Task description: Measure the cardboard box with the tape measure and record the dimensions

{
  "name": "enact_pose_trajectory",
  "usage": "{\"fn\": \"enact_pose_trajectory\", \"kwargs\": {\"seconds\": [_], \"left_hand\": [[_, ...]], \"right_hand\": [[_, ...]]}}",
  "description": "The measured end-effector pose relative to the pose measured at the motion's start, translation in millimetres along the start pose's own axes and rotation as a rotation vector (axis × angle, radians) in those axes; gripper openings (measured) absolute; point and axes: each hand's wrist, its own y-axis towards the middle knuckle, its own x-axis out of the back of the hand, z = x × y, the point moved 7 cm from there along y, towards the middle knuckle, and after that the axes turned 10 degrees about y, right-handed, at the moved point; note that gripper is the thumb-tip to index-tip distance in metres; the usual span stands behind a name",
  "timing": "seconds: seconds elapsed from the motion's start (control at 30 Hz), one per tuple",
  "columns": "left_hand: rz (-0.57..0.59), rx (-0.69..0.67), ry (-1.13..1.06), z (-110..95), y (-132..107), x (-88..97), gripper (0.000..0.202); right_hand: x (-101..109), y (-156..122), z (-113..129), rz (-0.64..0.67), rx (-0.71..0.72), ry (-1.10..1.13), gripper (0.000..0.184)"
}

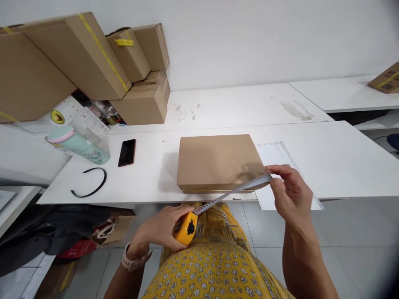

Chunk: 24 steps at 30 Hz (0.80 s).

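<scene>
My left hand grips a yellow tape measure in front of my body, below the desk's front edge. Its pulled-out blade slants up to the right. The free end of the blade is pinched in my right hand, at the near right corner of a closed brown cardboard box. The box lies flat near the front of the white desk. A white sheet of paper is partly under the box and my right hand.
At left on the desk are a mint-green bottle, a phone and a black headband. Several cardboard boxes are stacked at the back left. Another box sits at the far right.
</scene>
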Motion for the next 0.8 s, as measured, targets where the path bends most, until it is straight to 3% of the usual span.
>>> {"fn": "enact_pose_trajectory", "kwargs": {"seconds": [0.1,0.17,0.27,0.37,0.47,0.6,0.67,0.73,0.8], "left_hand": [[-0.091,0.045,-0.146,12,-23,2.1,0.090],[-0.263,0.055,-0.336,25,-39,9.5,0.088],[-0.445,0.094,-0.548,47,-44,10.9,0.083],[-0.448,0.095,-0.669,58,-25,8.1,0.084],[-0.492,0.008,-0.784,50,-5,29.1,0.084],[-0.606,-0.087,-0.812,29,14,80.3,0.077],[-0.631,-0.099,-0.802,17,19,97.1,0.073],[-0.658,-0.084,-0.778,5,18,101.9,0.069],[-0.674,-0.056,-0.756,-10,9,93.9,0.069]], "right_hand": [[21,-5,-12,-0.221,-0.082,-0.025,0.032],[31,-13,-31,-0.294,-0.172,-0.052,0.039],[24,-27,-65,-0.195,-0.318,-0.088,0.054],[5,-29,-75,-0.042,-0.324,-0.103,0.062],[-6,-6,-52,0.006,-0.172,-0.127,0.058],[-7,46,-26,-0.054,-0.109,-0.200,0.039],[-8,69,-22,-0.101,-0.072,-0.277,0.035],[-12,84,-20,-0.117,-0.009,-0.321,0.033],[-19,90,-20,-0.081,0.059,-0.317,0.029]]}}
